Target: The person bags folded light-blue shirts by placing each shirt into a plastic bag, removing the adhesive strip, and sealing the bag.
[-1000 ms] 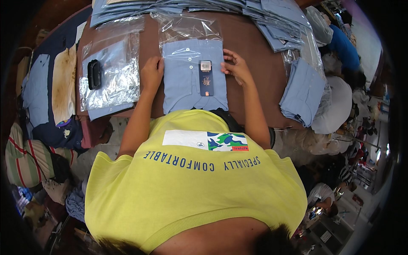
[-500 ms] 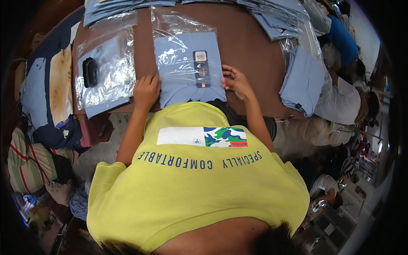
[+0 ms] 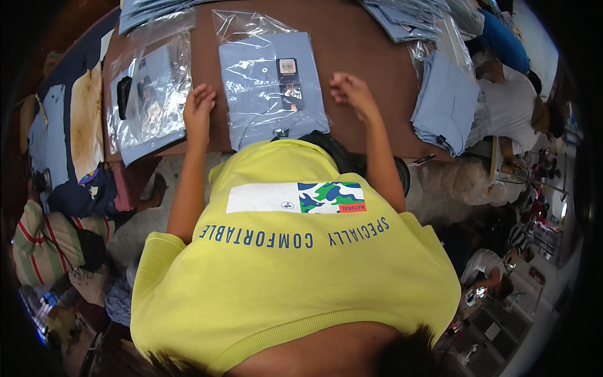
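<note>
A folded light-blue shirt in a clear plastic bag lies in front of me, its collar end toward me, with a dark hang tag on it. My left hand is raised just left of this bag, fingers loosely bent and apart, holding nothing. On the other side, my right hand hovers apart from the bag, its fingers half curled with nothing in them. Further left lies a second bagged blue shirt, with a black oblong object on top of it.
The brown table carries stacks of bagged blue shirts at the back. Folded blue garments lie at its right edge. A stained tan board is at the left. People are at the right.
Both hands have come away from the middle bagged shirt, the left outward and up, the right upward. In the picture the table and shirts sit slightly higher and further left.
</note>
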`<state>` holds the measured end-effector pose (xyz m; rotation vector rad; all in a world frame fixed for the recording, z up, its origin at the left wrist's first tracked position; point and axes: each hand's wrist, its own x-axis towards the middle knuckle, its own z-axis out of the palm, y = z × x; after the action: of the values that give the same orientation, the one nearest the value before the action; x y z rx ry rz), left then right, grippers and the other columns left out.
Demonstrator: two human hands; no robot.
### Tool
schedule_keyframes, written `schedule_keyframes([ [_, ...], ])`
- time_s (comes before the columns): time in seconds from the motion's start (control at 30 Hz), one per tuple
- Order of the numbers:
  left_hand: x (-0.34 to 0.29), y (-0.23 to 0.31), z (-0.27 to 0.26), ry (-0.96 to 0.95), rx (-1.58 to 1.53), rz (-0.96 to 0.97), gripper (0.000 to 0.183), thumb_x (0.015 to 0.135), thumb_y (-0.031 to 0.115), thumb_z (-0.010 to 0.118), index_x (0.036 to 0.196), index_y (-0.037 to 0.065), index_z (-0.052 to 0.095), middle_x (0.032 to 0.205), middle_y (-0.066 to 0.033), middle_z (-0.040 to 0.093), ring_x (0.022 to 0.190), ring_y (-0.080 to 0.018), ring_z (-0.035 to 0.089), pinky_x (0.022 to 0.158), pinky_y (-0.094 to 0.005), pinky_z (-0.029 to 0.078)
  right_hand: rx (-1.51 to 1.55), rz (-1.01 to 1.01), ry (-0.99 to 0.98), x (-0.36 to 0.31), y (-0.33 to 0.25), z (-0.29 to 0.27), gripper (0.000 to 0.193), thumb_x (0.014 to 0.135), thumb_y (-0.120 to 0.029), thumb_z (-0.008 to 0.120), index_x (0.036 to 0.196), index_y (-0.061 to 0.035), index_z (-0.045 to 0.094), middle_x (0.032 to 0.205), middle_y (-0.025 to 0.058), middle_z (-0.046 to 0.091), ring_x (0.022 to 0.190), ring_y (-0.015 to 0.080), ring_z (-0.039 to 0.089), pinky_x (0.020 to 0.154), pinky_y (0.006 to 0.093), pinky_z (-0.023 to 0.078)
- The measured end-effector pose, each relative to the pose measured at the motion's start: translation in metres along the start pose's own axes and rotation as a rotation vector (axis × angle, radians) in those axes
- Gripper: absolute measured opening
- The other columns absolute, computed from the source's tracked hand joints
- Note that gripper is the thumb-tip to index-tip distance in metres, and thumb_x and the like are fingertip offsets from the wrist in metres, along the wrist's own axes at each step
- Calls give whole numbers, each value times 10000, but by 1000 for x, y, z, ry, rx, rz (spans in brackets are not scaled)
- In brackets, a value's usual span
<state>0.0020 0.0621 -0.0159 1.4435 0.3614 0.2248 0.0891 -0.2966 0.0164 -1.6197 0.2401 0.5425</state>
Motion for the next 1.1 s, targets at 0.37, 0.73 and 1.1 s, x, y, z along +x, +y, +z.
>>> schedule_keyframes([
  [0.37, -4, 7, 27, -114, -45, -300, 475, 773, 34, 687, 1179, -86, 472, 917, -127, 658, 797, -151, 630, 702, -246, 502, 34, 18, -153, 29, -4, 43, 363, 766, -137, 715, 1068, 19, 588, 881, 50, 652, 732, 107, 596, 662, 228, 463],
  [0.73, -89, 7, -1, -270, 40, -500, 296, 765, 2, 685, 1039, -49, 587, 843, -75, 650, 726, -86, 587, 607, -216, 472, 38, 60, -222, -46, 35, 26, 332, 768, -45, 689, 1067, 28, 562, 865, 50, 627, 712, 90, 561, 633, 186, 440],
  [1.1, -53, 19, 9, -193, -81, -523, 425, 800, -20, 627, 1205, 18, 501, 973, -49, 598, 839, -113, 587, 697, -216, 484, 157, -71, -157, -61, 20, 27, 427, 766, 59, 645, 1169, -17, 528, 944, 63, 580, 795, 111, 561, 717, 215, 483],
])
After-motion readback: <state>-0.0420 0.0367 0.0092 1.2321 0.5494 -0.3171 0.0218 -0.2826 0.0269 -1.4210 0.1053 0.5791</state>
